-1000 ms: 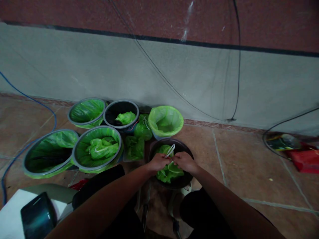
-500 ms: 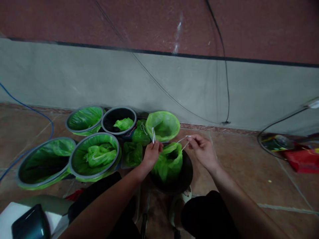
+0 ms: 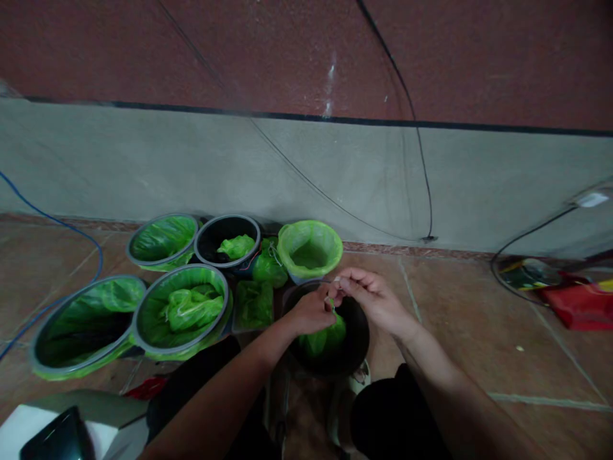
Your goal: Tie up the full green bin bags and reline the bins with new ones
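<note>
My left hand (image 3: 312, 311) and my right hand (image 3: 368, 294) meet above a dark round bin (image 3: 354, 351). Inside that bin hangs a green plastic bag (image 3: 323, 338), its top drawn narrow just under my fingers. Both hands are closed in a pinch at the bag's neck, where a bit of white drawstring (image 3: 337, 279) shows at the fingertips. My fingers partly hide the string and the gathered neck.
Left of the bin stand several grey-rimmed bins, including one (image 3: 182, 310) with a green liner. A green-lined bin (image 3: 310, 249) is by the wall. A phone (image 3: 57, 434) lies on a white box at lower left; a red object (image 3: 575, 300) sits at right.
My hands have come together from apart, each having held a drawstring loop. The bag's mouth has closed up and sits lower in the bin. The view has tilted up slightly.
</note>
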`<state>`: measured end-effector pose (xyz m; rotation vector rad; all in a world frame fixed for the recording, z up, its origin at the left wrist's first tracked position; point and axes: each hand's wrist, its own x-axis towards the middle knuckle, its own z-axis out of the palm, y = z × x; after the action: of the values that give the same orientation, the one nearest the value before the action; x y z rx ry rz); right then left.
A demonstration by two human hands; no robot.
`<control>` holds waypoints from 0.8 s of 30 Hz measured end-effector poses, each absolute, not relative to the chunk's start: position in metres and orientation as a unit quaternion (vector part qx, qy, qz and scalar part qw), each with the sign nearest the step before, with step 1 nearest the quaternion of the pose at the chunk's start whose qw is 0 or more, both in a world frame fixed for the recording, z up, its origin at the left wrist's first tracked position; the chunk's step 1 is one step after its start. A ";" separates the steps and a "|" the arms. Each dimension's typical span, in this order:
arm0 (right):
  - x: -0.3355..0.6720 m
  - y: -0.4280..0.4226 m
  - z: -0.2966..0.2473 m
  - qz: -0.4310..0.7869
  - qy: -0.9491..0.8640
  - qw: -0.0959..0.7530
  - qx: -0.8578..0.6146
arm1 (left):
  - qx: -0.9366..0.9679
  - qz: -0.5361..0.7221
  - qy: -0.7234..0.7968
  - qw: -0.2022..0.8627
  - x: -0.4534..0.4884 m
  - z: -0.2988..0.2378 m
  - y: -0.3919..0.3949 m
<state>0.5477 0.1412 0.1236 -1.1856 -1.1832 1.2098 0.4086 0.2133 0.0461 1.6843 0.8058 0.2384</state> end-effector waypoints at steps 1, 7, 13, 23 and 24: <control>0.547 0.143 0.123 0.511 -0.493 0.510 -0.486 | 0.763 0.088 0.325 0.551 0.408 0.047 0.210; 0.556 0.151 0.103 0.402 -0.489 0.486 -0.603 | 0.829 0.075 0.257 0.490 0.407 0.044 0.203; 0.566 0.142 0.077 0.348 -0.608 0.244 -0.671 | 0.767 0.072 0.260 0.583 0.401 0.032 0.218; 0.565 0.132 0.071 0.421 -0.627 0.100 -0.648 | 0.662 0.079 0.393 0.633 0.399 0.030 0.227; 0.567 0.131 0.067 0.438 -0.628 0.086 -0.638 | 0.688 0.078 0.387 0.609 0.398 0.032 0.228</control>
<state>0.5675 0.1315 0.0675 -1.9004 -1.8721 1.3056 0.3980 0.2285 0.0324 1.5902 0.8935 0.1796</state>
